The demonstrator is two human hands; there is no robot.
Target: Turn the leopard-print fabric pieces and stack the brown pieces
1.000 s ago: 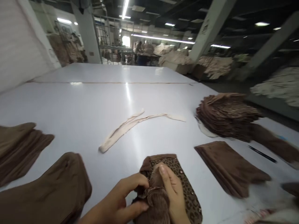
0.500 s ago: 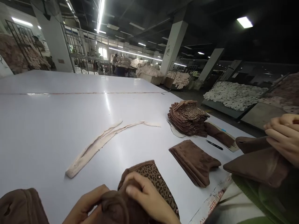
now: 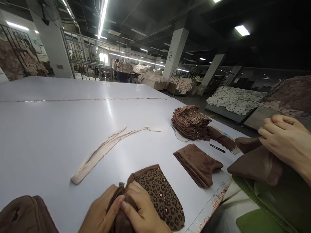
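Both my hands work at the bottom middle of the white table (image 3: 60, 129). My left hand (image 3: 102, 213) and my right hand (image 3: 142, 213) are closed together on the near end of a brown fabric piece with a leopard-print face (image 3: 157, 194). The fingertips of both hands pinch its bunched brown edge. The leopard part lies flat on the table to the right of my right hand.
A cream fabric strip (image 3: 107, 147) lies mid-table. A folded brown stack (image 3: 198, 163), a taller brown and leopard pile (image 3: 190, 123) and a black pen (image 3: 217, 148) sit right. Another person's hand (image 3: 284, 140) holds brown fabric (image 3: 257, 163) at right. Brown cloth (image 3: 26, 215) lies bottom left.
My view has swung right and steadied. My hands have drawn in over the fabric's near edge, showing more of the leopard face. The other person's hand has moved a little leftward.
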